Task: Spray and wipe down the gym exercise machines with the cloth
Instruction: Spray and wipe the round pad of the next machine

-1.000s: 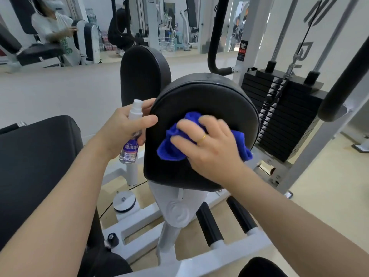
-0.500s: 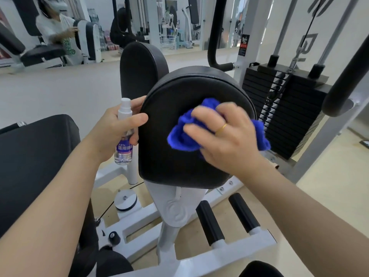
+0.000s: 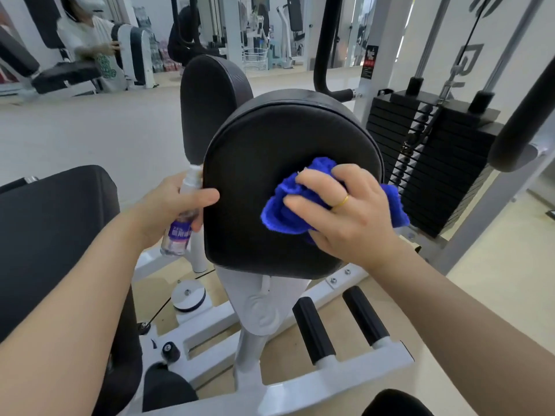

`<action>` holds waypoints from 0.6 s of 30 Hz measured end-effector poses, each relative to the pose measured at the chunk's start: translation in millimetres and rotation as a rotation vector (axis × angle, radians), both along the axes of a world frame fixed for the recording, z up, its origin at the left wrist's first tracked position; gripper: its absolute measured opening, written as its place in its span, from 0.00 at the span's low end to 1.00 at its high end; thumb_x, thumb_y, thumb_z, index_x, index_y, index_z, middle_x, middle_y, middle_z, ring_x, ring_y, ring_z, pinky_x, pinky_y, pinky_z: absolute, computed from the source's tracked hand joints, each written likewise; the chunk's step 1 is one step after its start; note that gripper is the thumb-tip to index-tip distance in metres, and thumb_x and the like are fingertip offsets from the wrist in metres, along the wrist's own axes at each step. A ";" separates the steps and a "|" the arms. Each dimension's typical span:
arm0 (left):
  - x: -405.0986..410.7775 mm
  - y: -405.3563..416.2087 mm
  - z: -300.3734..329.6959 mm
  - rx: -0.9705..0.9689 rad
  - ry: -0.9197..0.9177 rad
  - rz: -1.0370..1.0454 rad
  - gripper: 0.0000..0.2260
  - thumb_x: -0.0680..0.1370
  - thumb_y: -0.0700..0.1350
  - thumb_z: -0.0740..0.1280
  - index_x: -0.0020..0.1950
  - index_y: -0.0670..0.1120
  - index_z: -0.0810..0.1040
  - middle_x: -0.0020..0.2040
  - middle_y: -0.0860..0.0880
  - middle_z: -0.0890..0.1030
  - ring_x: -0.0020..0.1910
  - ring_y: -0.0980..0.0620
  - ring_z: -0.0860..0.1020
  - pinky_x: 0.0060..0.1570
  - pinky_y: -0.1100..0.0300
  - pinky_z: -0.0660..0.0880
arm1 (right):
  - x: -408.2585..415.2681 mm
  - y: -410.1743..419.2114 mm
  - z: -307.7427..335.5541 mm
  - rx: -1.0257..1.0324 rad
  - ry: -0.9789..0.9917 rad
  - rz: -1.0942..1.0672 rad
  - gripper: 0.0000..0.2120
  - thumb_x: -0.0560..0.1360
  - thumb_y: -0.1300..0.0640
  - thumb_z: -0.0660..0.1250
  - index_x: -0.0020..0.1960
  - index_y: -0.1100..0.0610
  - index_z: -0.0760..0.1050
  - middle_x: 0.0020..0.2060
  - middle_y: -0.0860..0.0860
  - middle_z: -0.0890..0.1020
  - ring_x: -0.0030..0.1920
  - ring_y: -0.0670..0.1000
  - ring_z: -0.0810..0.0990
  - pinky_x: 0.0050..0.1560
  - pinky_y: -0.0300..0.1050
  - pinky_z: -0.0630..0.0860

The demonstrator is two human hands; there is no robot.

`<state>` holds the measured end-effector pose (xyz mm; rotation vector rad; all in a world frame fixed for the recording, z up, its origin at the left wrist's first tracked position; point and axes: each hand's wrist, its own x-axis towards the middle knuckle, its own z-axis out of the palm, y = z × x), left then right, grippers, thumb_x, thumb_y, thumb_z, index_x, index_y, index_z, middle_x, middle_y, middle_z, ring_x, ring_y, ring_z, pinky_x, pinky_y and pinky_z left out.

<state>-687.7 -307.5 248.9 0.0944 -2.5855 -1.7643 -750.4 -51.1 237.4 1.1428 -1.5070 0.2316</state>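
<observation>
Nearest you, at centre right of the frame, your right hand [image 3: 345, 211] presses the bunched blue cloth [image 3: 288, 205] against the face of the black pad [image 3: 270, 151], fingers spread and curled over the wad. At centre left, your left hand [image 3: 171, 205] is wrapped round the small spray bottle [image 3: 180, 232], thumb reaching onto the pad's left edge, nozzle tucked just beside that edge. The cloth is balled up, so it probably touches only a small patch; you could skip the pad's upper rim and lower corners unless you work outwards. A squeeze on the bottle now would likely wet your thumb, not the vinyl. Beyond, a second upright pad [image 3: 210, 94] stands in the upper middle, and the weight stack [image 3: 426, 163] sits at right.
</observation>
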 end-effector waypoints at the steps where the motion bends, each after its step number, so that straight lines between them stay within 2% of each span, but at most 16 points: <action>1: 2.0 2.4 -5.3 -0.067 -0.081 0.014 0.33 0.49 0.65 0.76 0.43 0.46 0.73 0.26 0.47 0.75 0.28 0.51 0.74 0.36 0.58 0.75 | 0.3 1.0 1.7 -0.061 -0.009 -0.005 0.09 0.72 0.65 0.62 0.45 0.55 0.79 0.52 0.51 0.74 0.41 0.55 0.71 0.37 0.49 0.71; 2: 2.9 4.8 -10.0 -0.116 -0.143 0.026 0.30 0.53 0.64 0.76 0.43 0.45 0.73 0.27 0.46 0.76 0.29 0.49 0.74 0.37 0.56 0.75 | 0.8 1.5 0.5 -0.113 -0.017 -0.010 0.09 0.72 0.65 0.63 0.45 0.55 0.79 0.52 0.52 0.74 0.41 0.56 0.71 0.37 0.49 0.72; 4: 0.2 8.0 -12.6 -0.135 -0.171 0.066 0.17 0.68 0.55 0.74 0.46 0.46 0.72 0.28 0.44 0.76 0.31 0.48 0.74 0.41 0.53 0.76 | 1.0 1.3 -12.6 -0.165 -0.029 -0.025 0.09 0.71 0.65 0.62 0.47 0.55 0.78 0.52 0.52 0.74 0.39 0.56 0.69 0.35 0.49 0.71; 5: -0.2 7.2 -12.5 -0.137 -0.166 0.079 0.13 0.70 0.51 0.73 0.46 0.46 0.72 0.29 0.44 0.76 0.31 0.48 0.74 0.41 0.54 0.76 | 2.6 0.1 -25.7 -0.146 -0.050 -0.033 0.10 0.70 0.65 0.62 0.47 0.55 0.77 0.52 0.52 0.74 0.39 0.55 0.68 0.34 0.49 0.71; 8: 3.2 4.4 -11.2 -0.180 -0.168 0.078 0.13 0.69 0.51 0.74 0.44 0.47 0.73 0.28 0.45 0.76 0.29 0.49 0.74 0.39 0.55 0.76 | 6.8 2.5 -66.0 0.058 -0.076 -0.063 0.10 0.69 0.66 0.64 0.47 0.54 0.75 0.52 0.52 0.72 0.38 0.54 0.67 0.33 0.47 0.71; 11: 6.4 5.9 -11.0 -0.197 -0.166 0.113 0.07 0.74 0.49 0.69 0.45 0.50 0.72 0.29 0.44 0.76 0.30 0.48 0.74 0.39 0.55 0.76 | 4.2 13.6 -44.9 0.190 -0.006 -0.054 0.07 0.71 0.65 0.65 0.45 0.54 0.76 0.53 0.52 0.73 0.38 0.55 0.70 0.33 0.48 0.69; 13: 5.5 10.9 -9.0 -0.210 -0.164 0.122 0.07 0.75 0.49 0.67 0.44 0.53 0.69 0.31 0.42 0.77 0.32 0.48 0.75 0.38 0.57 0.75 | -0.2 18.5 -7.0 0.048 0.051 -0.086 0.06 0.73 0.64 0.65 0.46 0.54 0.76 0.53 0.52 0.74 0.38 0.56 0.72 0.35 0.49 0.71; 15: 4.0 14.2 -6.9 -0.227 -0.165 0.125 0.08 0.76 0.49 0.67 0.42 0.54 0.68 0.32 0.42 0.76 0.32 0.48 0.74 0.37 0.59 0.74 | -3.8 18.4 17.5 -0.142 0.044 -0.122 0.08 0.71 0.65 0.67 0.47 0.54 0.75 0.53 0.52 0.73 0.40 0.56 0.70 0.38 0.48 0.70; 16: 3.3 15.4 -5.9 -0.238 -0.168 0.126 0.08 0.76 0.49 0.67 0.42 0.53 0.68 0.31 0.43 0.76 0.32 0.48 0.74 0.36 0.59 0.74 | -3.1 15.2 16.6 -0.183 0.035 -0.128 0.08 0.70 0.65 0.68 0.47 0.55 0.77 0.53 0.52 0.73 0.41 0.56 0.69 0.39 0.48 0.69; 18: 5.1 16.7 -4.8 -0.256 -0.182 0.121 0.08 0.75 0.50 0.67 0.43 0.52 0.69 0.30 0.43 0.76 0.32 0.48 0.74 0.36 0.60 0.74 | 4.7 6.8 -11.8 -0.124 -0.007 -0.126 0.08 0.69 0.67 0.67 0.45 0.56 0.79 0.53 0.54 0.73 0.38 0.55 0.70 0.38 0.47 0.69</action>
